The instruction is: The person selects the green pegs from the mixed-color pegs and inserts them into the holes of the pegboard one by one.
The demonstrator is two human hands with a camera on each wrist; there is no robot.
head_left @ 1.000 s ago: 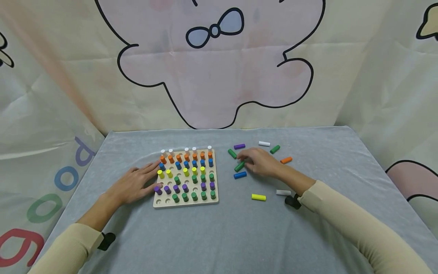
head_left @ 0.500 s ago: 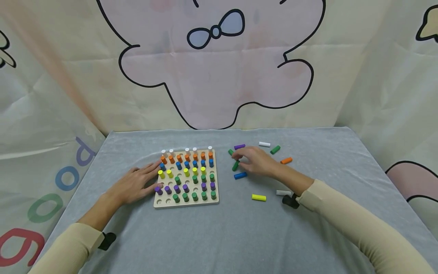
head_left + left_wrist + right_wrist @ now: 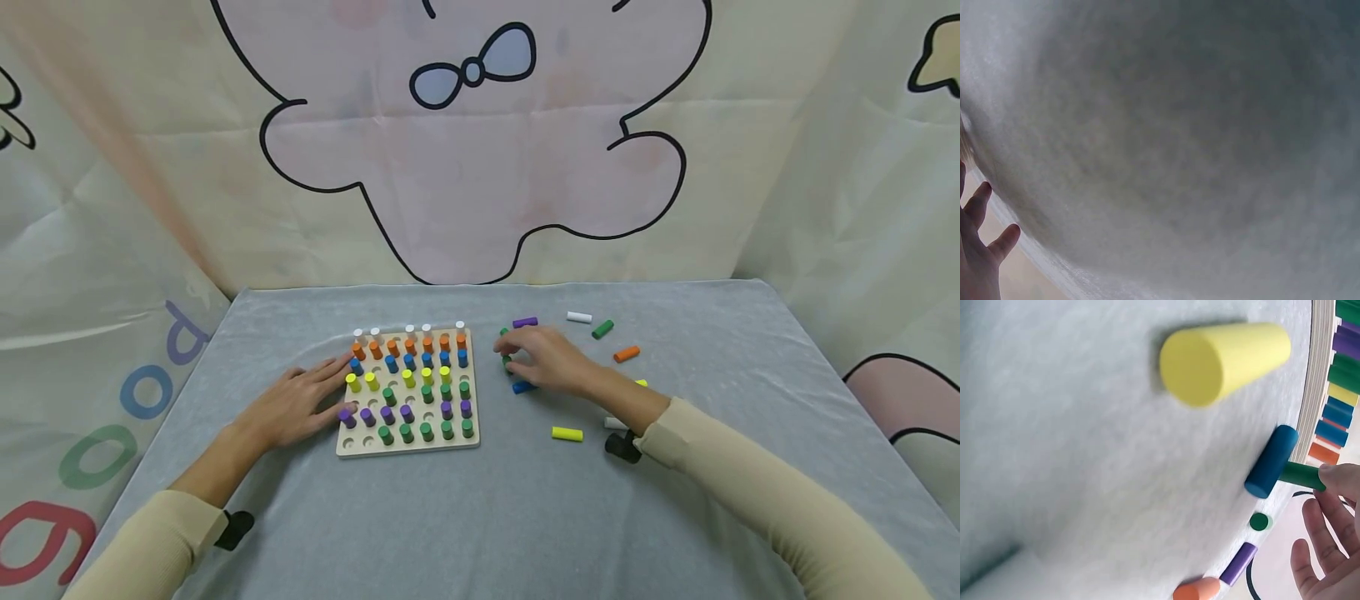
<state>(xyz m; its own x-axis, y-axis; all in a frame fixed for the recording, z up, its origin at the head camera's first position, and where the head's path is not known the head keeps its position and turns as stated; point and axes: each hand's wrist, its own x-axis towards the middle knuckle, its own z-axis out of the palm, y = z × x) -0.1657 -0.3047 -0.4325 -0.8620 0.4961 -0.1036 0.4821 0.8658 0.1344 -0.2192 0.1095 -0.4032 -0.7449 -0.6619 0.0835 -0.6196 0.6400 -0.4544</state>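
My left hand [image 3: 300,404] lies with fingers extended at the left edge of a wooden pegboard [image 3: 408,446], touching it. Rows of white, orange, blue, yellow, green and purple pegs stand in the board, among some bare holes. To the right of the board, my right hand [image 3: 551,358] pinches a green peg [image 3: 1302,475] between thumb and finger, low over the cloth. Beside that hand lie a blue peg [image 3: 522,387], partly covered, and a purple peg [image 3: 525,322]. Another green peg [image 3: 504,332] is mostly hidden by the fingers. Only fingers of the left hand show in the left wrist view.
Loose pegs lie farther right: a white peg [image 3: 579,317], a green peg [image 3: 602,329] and an orange peg [image 3: 627,353]. A yellow peg [image 3: 567,433] lies nearer, and a white peg [image 3: 616,423] sits by the right wrist. Grey cloth [image 3: 480,525] covers the table.
My right hand has shifted left toward the board, and the green peg at its fingertips has moved along with it. The left hand stays in place at the board.
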